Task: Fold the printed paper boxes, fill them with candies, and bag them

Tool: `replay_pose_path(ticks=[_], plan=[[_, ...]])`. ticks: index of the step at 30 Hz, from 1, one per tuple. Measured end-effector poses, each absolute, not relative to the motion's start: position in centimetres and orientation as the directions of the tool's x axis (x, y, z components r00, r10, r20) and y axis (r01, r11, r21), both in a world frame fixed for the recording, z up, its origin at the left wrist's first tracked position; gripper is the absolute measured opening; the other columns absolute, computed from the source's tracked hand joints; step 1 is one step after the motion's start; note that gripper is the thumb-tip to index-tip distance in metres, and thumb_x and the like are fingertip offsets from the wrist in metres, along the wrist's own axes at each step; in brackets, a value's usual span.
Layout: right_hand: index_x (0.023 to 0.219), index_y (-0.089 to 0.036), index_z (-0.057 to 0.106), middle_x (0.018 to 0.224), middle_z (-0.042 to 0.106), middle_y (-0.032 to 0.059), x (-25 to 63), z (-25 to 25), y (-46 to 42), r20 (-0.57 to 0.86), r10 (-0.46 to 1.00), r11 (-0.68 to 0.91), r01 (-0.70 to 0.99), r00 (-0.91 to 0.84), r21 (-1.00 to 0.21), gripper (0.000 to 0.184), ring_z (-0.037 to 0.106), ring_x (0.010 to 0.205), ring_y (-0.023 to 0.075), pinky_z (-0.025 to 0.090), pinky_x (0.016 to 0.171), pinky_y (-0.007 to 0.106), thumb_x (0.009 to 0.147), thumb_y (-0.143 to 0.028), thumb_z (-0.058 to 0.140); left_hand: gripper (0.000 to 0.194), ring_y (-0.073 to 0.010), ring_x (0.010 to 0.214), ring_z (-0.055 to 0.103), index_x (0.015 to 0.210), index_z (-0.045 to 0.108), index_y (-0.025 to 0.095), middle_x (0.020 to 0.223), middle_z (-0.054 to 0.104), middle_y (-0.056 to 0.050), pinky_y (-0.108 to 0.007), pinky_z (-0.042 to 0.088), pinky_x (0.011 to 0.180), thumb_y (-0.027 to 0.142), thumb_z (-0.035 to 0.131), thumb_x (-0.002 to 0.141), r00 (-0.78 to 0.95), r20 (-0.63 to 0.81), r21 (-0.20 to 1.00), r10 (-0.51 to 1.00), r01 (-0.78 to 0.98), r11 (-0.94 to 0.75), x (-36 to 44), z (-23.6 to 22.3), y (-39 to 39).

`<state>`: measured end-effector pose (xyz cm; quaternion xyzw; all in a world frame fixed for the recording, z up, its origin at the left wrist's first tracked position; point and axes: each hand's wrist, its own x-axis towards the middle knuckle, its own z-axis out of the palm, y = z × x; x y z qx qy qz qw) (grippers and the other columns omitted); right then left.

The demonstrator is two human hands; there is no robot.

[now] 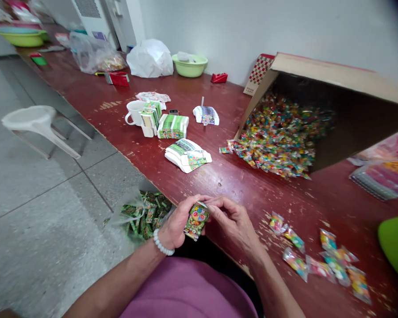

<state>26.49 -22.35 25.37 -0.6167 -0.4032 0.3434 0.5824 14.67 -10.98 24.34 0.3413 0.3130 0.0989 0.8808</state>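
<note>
A small green printed box is in my left hand, whose fingers wrap round it at the table's front edge. My right hand pinches at the upper right end of this box, its fingertips bunched together. Beyond my hands lies a fanned stack of flat, unfolded boxes. To the right, several small candy packets in clear wrappers are scattered on the table. Below my left hand, a clear plastic bag holds many green boxes like the one I hold.
A tipped cardboard box spills candy packets onto the red table. Bundled flat boxes stand beside a white mug. Farther back are a green basin and a white bag. A white stool stands left.
</note>
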Motion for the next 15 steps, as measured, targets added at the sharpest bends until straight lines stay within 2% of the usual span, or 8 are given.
replay_pose_path(ticks=[3,5,7,10,13,15], plan=[[0.093,-0.021,0.071,0.09,0.073,0.0032,26.4,25.1,-21.9,-0.05,0.88,-0.078,0.04,0.473,-0.996,0.017,0.066,0.076,0.0171,0.052,0.07,0.029,0.089,-0.037,0.068,0.031,-0.0142,0.058,0.063,0.108,0.074,0.017,0.081,0.071,-0.003,-0.022,0.052,0.047,0.034,0.063,0.084,0.761,-0.442,0.761,0.475,0.038,0.648,14.5,24.2,-11.0],[0.094,-0.021,0.073,0.091,0.075,0.0038,26.5,25.1,-21.7,-0.06,0.884,-0.101,0.065,0.463,-0.993,0.017,0.067,0.078,0.0178,0.053,0.072,0.029,0.087,-0.036,0.07,0.032,-0.0144,0.063,0.064,0.11,0.074,0.018,0.088,0.073,-0.004,-0.021,0.051,0.049,0.035,0.062,0.085,0.755,-0.423,0.804,0.502,0.056,0.592,14.4,24.2,-11.1],[0.092,-0.02,0.075,0.098,0.075,0.0055,26.5,25.2,-21.6,-0.046,0.893,-0.092,0.083,0.447,-0.992,0.016,0.068,0.085,0.0196,0.053,0.077,0.031,0.085,-0.034,0.071,0.039,-0.0141,0.063,0.064,0.114,0.073,0.017,0.09,0.074,-0.006,-0.02,0.05,0.049,0.042,0.057,0.09,0.763,-0.43,0.804,0.483,0.079,0.59,14.4,24.1,-11.1],[0.09,-0.019,0.075,0.104,0.075,0.0075,26.4,25.6,-21.5,-0.078,0.896,-0.099,0.027,0.438,-0.995,0.015,0.07,0.089,0.0213,0.055,0.079,0.032,0.083,-0.032,0.073,0.057,-0.0122,0.052,0.059,0.123,0.069,0.014,0.082,0.074,-0.008,-0.021,0.048,0.045,0.057,0.046,0.093,0.797,-0.454,0.76,0.398,0.114,0.64,14.5,24.1,-11.3],[0.087,-0.017,0.076,0.086,0.076,0.0063,26.3,25.7,-21.3,-0.175,0.888,-0.142,-0.107,0.426,-0.984,0.018,0.069,0.071,0.0178,0.054,0.065,0.028,0.081,-0.034,0.074,0.069,-0.0113,0.046,0.055,0.125,0.067,0.012,0.074,0.072,-0.008,-0.02,0.046,0.041,0.066,0.041,0.092,0.82,-0.468,0.737,0.328,0.158,0.657,14.5,24.1,-11.3],[0.085,-0.016,0.075,0.071,0.073,0.0039,26.3,25.4,-21.1,-0.23,0.879,-0.155,-0.206,0.418,-0.966,0.02,0.064,0.058,0.0146,0.051,0.056,0.026,0.078,-0.034,0.077,0.072,-0.0116,0.046,0.056,0.122,0.07,0.012,0.069,0.07,-0.008,-0.02,0.045,0.042,0.07,0.043,0.089,0.814,-0.475,0.751,0.335,0.177,0.636,14.4,24.1,-11.2]])
